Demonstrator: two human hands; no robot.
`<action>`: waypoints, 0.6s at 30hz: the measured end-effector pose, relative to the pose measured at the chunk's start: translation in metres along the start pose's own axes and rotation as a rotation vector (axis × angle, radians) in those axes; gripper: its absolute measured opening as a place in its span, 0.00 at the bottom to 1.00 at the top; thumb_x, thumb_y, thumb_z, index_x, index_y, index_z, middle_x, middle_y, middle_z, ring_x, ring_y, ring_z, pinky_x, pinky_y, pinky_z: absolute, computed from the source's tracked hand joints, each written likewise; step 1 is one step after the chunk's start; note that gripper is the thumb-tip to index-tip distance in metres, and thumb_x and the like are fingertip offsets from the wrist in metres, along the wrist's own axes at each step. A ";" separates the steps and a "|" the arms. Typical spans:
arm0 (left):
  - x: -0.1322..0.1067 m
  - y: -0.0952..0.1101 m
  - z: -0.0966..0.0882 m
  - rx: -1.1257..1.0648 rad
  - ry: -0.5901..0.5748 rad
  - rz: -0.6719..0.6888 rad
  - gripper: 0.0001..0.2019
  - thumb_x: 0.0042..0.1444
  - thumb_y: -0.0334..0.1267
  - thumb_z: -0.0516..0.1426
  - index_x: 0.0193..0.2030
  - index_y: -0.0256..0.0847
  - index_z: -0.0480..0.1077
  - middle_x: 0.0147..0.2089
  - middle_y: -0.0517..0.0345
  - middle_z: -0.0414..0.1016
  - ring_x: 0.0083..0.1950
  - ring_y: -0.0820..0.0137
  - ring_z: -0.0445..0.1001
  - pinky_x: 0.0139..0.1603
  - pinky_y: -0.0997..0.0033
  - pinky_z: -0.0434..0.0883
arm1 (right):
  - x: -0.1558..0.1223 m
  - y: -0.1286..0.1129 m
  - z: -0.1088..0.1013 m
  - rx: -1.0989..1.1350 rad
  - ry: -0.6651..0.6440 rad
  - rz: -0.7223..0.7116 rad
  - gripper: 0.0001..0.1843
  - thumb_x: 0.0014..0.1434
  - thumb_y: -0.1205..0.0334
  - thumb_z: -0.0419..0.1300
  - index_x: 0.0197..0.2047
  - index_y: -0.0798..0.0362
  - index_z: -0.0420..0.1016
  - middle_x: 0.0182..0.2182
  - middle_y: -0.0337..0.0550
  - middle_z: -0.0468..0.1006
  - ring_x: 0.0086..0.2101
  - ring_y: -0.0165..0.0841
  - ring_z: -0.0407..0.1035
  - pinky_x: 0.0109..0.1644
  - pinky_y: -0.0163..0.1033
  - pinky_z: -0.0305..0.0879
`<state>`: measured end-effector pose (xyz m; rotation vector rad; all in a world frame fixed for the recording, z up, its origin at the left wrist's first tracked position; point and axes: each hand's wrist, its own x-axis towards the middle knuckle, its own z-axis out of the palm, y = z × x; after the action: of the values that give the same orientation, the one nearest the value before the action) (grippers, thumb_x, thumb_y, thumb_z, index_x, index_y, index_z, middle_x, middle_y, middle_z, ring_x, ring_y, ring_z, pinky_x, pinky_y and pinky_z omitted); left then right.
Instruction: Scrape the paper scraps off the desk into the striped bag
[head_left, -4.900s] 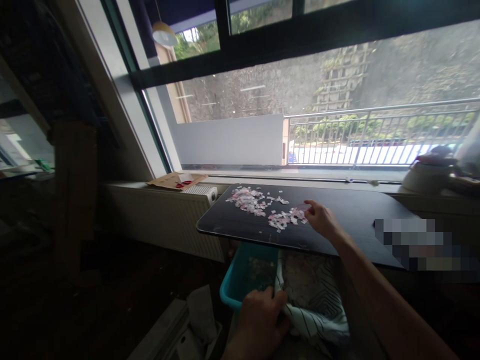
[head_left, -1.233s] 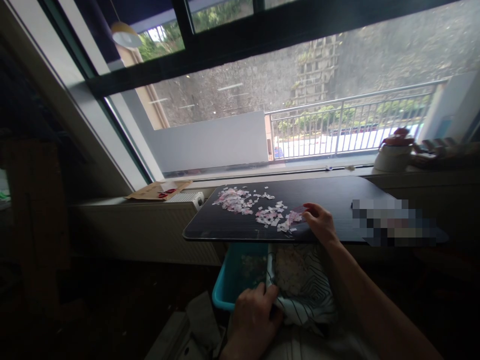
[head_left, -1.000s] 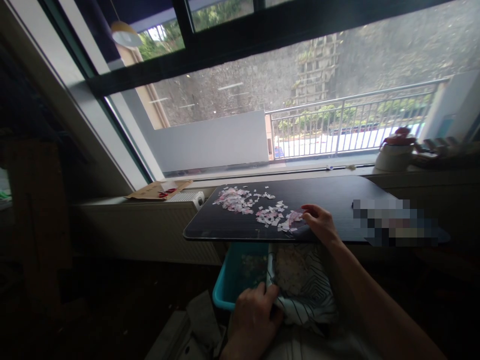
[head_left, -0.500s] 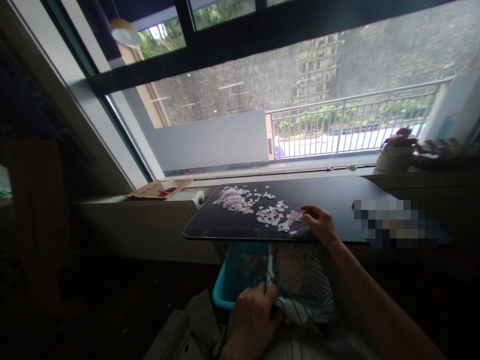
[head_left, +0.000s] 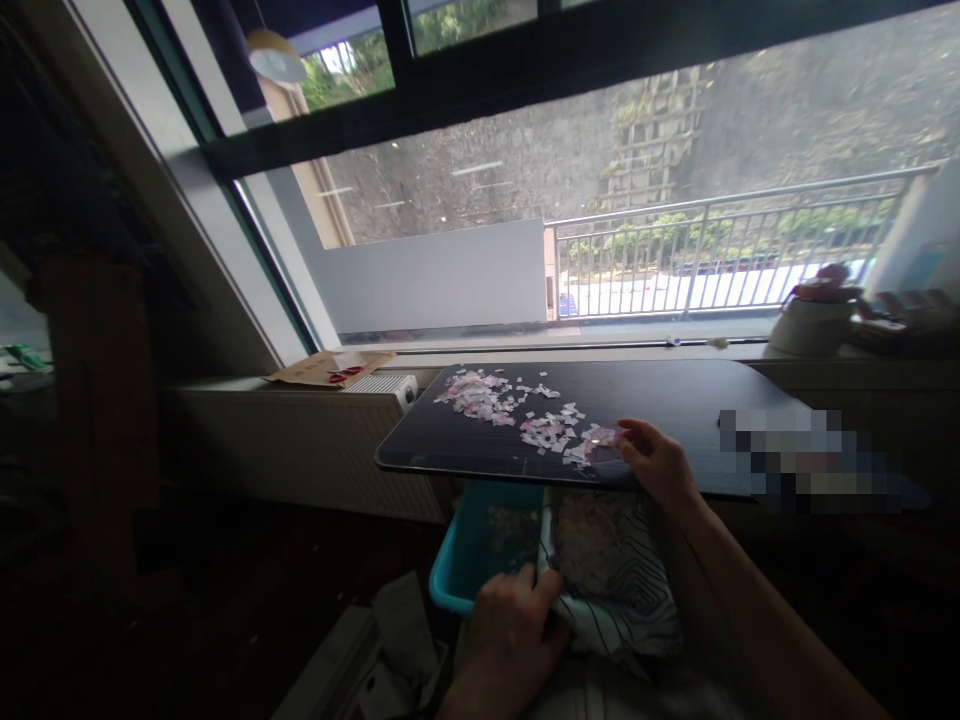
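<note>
My left hand [head_left: 514, 625] is closed on the edge of a white cloth with black lines [head_left: 637, 590], in front of a turquoise basin [head_left: 446, 570]. The cloth hangs partly inside the basin, with pale bits lying in its hollow. Over the near edge of the dark tabletop [head_left: 660, 385], my right hand [head_left: 656, 460] has its thumb and forefinger drawn together beside a shiny, pinkish, see-through piece [head_left: 600, 438]. Whatever is between those fingertips is too small to make out. Small white and pink paper scraps [head_left: 480, 395] lie in loose heaps to the left.
A radiator [head_left: 300, 440] runs left under the window, bearing brown cardboard [head_left: 315, 367] and red-handled scissors [head_left: 345, 375]. A pot-like container [head_left: 814, 320] stands on the sill at right. A blurred patch [head_left: 817, 460] covers the table's right end. Pale boxes [head_left: 390, 640] lie at lower left.
The view has shifted slightly, moving the scene to the right. My right hand stays by the nearest scraps, its fingers a little lower; my left hand keeps its hold on the cloth.
</note>
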<state>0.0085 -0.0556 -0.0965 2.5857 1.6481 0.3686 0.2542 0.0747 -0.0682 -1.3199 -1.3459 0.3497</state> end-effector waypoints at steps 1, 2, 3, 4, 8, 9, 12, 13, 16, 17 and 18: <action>0.000 0.000 0.000 0.003 0.004 0.002 0.07 0.52 0.36 0.55 0.39 0.48 0.66 0.35 0.61 0.70 0.35 0.65 0.67 0.34 0.69 0.57 | -0.002 -0.001 -0.001 -0.040 0.029 -0.012 0.20 0.51 0.55 0.58 0.45 0.55 0.75 0.31 0.43 0.78 0.29 0.33 0.71 0.38 0.41 0.69; 0.000 0.000 0.000 0.008 0.005 0.003 0.07 0.52 0.36 0.55 0.39 0.48 0.66 0.35 0.61 0.69 0.35 0.65 0.67 0.34 0.69 0.57 | -0.004 -0.003 -0.002 -0.069 0.063 -0.023 0.19 0.51 0.55 0.58 0.45 0.54 0.75 0.31 0.43 0.78 0.29 0.33 0.71 0.38 0.40 0.69; 0.000 0.001 0.000 0.013 0.003 0.006 0.07 0.53 0.37 0.55 0.39 0.48 0.66 0.35 0.61 0.69 0.35 0.65 0.67 0.34 0.69 0.57 | -0.007 -0.006 -0.002 -0.088 0.093 -0.033 0.19 0.52 0.54 0.57 0.45 0.54 0.75 0.31 0.43 0.78 0.29 0.33 0.71 0.38 0.40 0.69; 0.000 0.001 0.000 0.018 -0.001 0.009 0.06 0.53 0.37 0.56 0.39 0.47 0.66 0.35 0.61 0.69 0.35 0.65 0.68 0.33 0.69 0.58 | -0.011 -0.008 -0.002 -0.102 0.108 -0.044 0.19 0.53 0.54 0.57 0.46 0.54 0.74 0.31 0.43 0.78 0.28 0.32 0.71 0.37 0.39 0.69; -0.001 0.002 -0.002 0.036 -0.009 0.014 0.05 0.53 0.39 0.56 0.38 0.47 0.65 0.35 0.61 0.69 0.34 0.65 0.68 0.33 0.68 0.58 | -0.029 -0.019 0.002 -0.149 0.087 -0.108 0.18 0.55 0.54 0.56 0.46 0.53 0.74 0.30 0.42 0.77 0.26 0.31 0.71 0.34 0.37 0.70; 0.000 0.002 -0.002 0.039 -0.010 0.016 0.05 0.53 0.39 0.56 0.38 0.47 0.65 0.35 0.61 0.69 0.34 0.65 0.68 0.33 0.68 0.58 | -0.034 -0.021 0.004 -0.147 0.072 -0.126 0.18 0.55 0.55 0.56 0.46 0.53 0.73 0.30 0.42 0.77 0.26 0.31 0.71 0.34 0.37 0.70; 0.000 0.002 -0.003 0.049 -0.015 0.023 0.06 0.53 0.40 0.56 0.38 0.47 0.65 0.35 0.61 0.69 0.34 0.65 0.68 0.33 0.68 0.59 | -0.043 -0.026 0.007 -0.120 0.060 -0.175 0.17 0.56 0.55 0.55 0.47 0.53 0.73 0.31 0.42 0.78 0.27 0.31 0.71 0.35 0.37 0.70; 0.000 0.002 -0.003 0.052 -0.015 0.024 0.06 0.53 0.40 0.56 0.39 0.47 0.65 0.35 0.61 0.69 0.34 0.64 0.68 0.33 0.68 0.59 | -0.044 -0.027 0.008 -0.122 0.078 -0.183 0.17 0.57 0.55 0.55 0.47 0.54 0.73 0.32 0.43 0.78 0.27 0.31 0.71 0.35 0.37 0.70; 0.001 0.002 -0.002 0.056 -0.016 0.023 0.06 0.53 0.40 0.56 0.39 0.47 0.65 0.35 0.61 0.69 0.34 0.64 0.68 0.33 0.67 0.60 | -0.047 -0.027 0.009 -0.155 0.130 -0.180 0.18 0.57 0.54 0.55 0.47 0.54 0.72 0.33 0.44 0.78 0.28 0.31 0.71 0.36 0.38 0.70; 0.001 0.003 -0.002 0.056 -0.017 0.023 0.06 0.53 0.40 0.56 0.39 0.47 0.66 0.35 0.61 0.69 0.35 0.64 0.68 0.33 0.67 0.60 | -0.048 -0.027 0.010 -0.161 0.120 -0.174 0.18 0.57 0.54 0.54 0.47 0.54 0.72 0.33 0.44 0.78 0.28 0.32 0.71 0.36 0.38 0.70; 0.001 0.003 -0.003 0.054 -0.018 0.024 0.06 0.53 0.40 0.57 0.39 0.47 0.66 0.35 0.61 0.69 0.35 0.64 0.68 0.33 0.67 0.60 | -0.049 -0.028 0.011 -0.159 0.097 -0.170 0.18 0.57 0.54 0.54 0.48 0.54 0.72 0.33 0.44 0.78 0.28 0.32 0.71 0.36 0.38 0.70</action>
<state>0.0111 -0.0560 -0.0932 2.6412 1.6453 0.3046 0.2178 0.0311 -0.0727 -1.3238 -1.4150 0.0628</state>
